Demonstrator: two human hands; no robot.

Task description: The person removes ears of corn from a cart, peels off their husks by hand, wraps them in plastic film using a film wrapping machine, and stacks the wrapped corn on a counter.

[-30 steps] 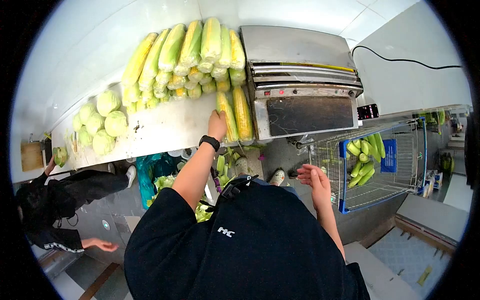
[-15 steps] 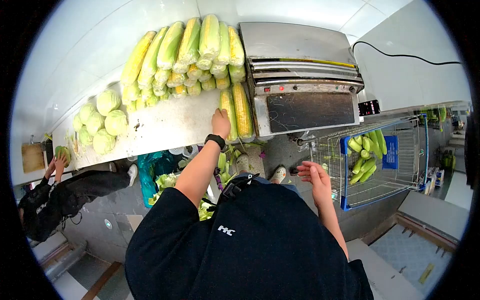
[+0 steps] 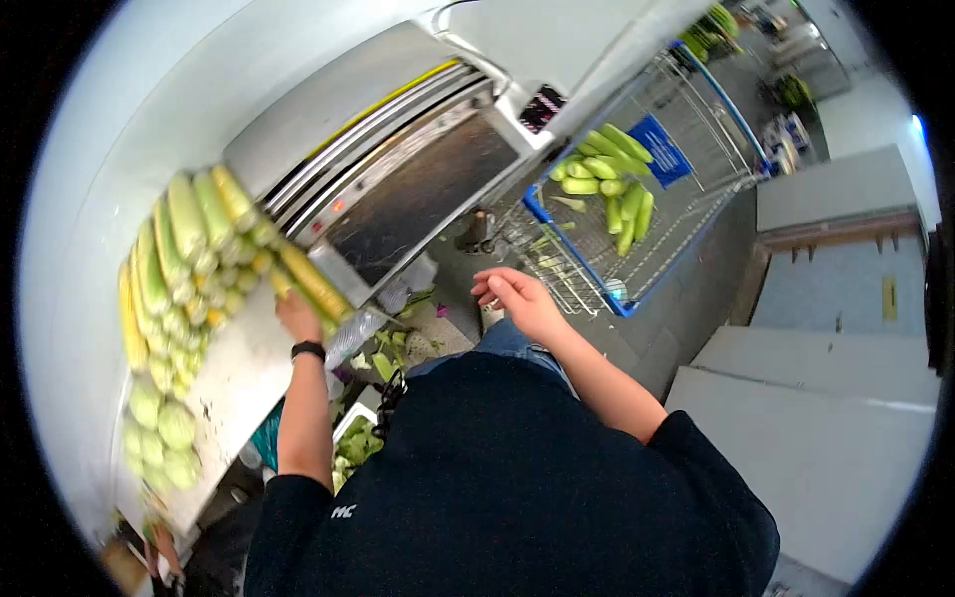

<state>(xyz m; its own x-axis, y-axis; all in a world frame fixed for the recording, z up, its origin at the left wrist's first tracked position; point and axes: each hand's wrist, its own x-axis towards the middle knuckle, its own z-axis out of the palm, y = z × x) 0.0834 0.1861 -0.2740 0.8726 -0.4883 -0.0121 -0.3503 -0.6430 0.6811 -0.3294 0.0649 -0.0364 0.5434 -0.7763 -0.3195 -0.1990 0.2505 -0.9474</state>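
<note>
My left hand (image 3: 296, 316) is at the near end of a wrapped corn cob (image 3: 282, 283) on the counter, its fingers curled against the cob's side. Right beside it, against the steel wrapping machine (image 3: 398, 199), lies a second wrapped cob (image 3: 318, 283). A pile of wrapped corn cobs (image 3: 187, 224) is stacked beyond my left hand, along the wall. My right hand (image 3: 522, 303) hangs in the air in front of my body, empty, with loosely bent fingers and the thumb apart. Motion blur softens the left fingertips.
A wire shopping cart (image 3: 696, 214) holding unwrapped corn cobs (image 3: 602, 169) stands to the right. Several cabbages (image 3: 176, 426) sit on the counter (image 3: 234, 393) at left. Vegetable scraps fill a white container (image 3: 366, 410) below. Another person's hands (image 3: 161, 547) show at lower left.
My head has turned to the right, so the counter has swung left and the cart nearer the middle. My left hand stays at the cob; my right hand remains raised and empty.
</note>
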